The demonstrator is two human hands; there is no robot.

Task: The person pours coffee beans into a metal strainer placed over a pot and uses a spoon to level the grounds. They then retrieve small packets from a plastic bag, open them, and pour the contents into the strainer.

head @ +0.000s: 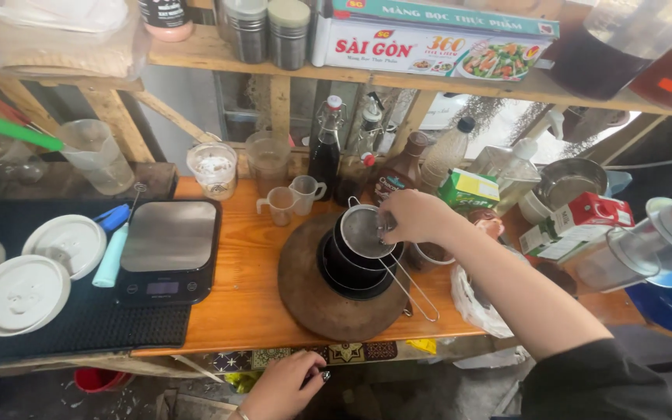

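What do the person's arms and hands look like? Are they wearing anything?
Both hands are bare, with no gloves. The right hand has a bare forearm, and a dark sleeve is pushed up near the elbow. The left hand has dark-painted nails on its fingers and what looks like a thin band at the wrist, hard to tell.

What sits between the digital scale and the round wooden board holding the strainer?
Only bare orange tabletop lies between the scale and the wooden board, in the head view.

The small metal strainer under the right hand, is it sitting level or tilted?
Tilted. The strainer leans over the black pot, its bowl raised toward the right hand, whose fingers grip its rim, and its wire handle slopes down.
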